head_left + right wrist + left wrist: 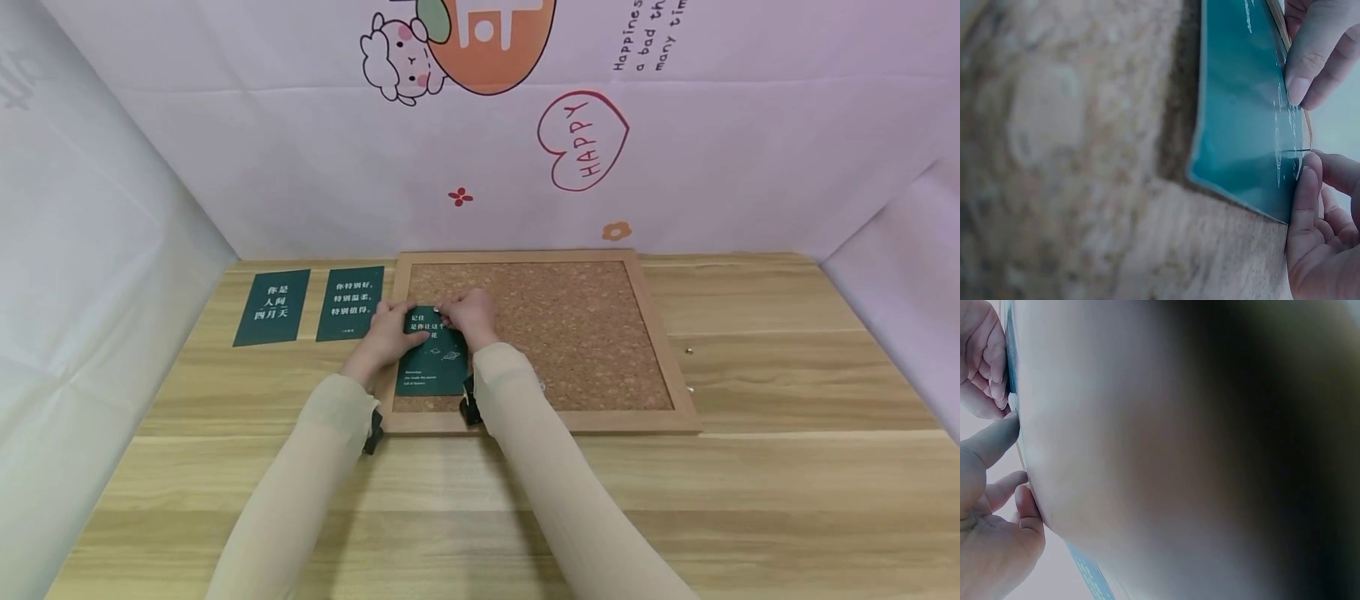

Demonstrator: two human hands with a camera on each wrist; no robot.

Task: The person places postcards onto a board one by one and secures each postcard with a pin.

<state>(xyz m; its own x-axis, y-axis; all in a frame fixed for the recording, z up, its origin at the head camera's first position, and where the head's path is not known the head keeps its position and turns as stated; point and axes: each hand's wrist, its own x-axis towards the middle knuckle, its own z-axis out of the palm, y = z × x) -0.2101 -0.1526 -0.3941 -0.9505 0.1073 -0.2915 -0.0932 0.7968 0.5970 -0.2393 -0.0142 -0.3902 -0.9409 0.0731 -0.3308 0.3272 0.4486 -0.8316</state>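
Note:
A dark green card (431, 367) with white lettering lies over the left part of a cork board (577, 333). My left hand (390, 336) rests at the card's left edge, its thumb (1299, 87) pressing on the lettering. My right hand (471, 317) is at the card's upper right and pinches a pushpin (437, 310). Its thin needle (1297, 150) shows beside the fingertips, against the card. In the right wrist view, a lower edge of the card stands slightly off the cork. The left wrist view is mostly blurred, with both hands at its left side.
Two more green cards, one (272, 308) at far left and one (350, 304) beside the board's wooden frame (667, 333), lie on the wood-grain table (765, 483). Small pins (689, 351) lie right of the board. A white printed cloth (300, 167) hangs behind.

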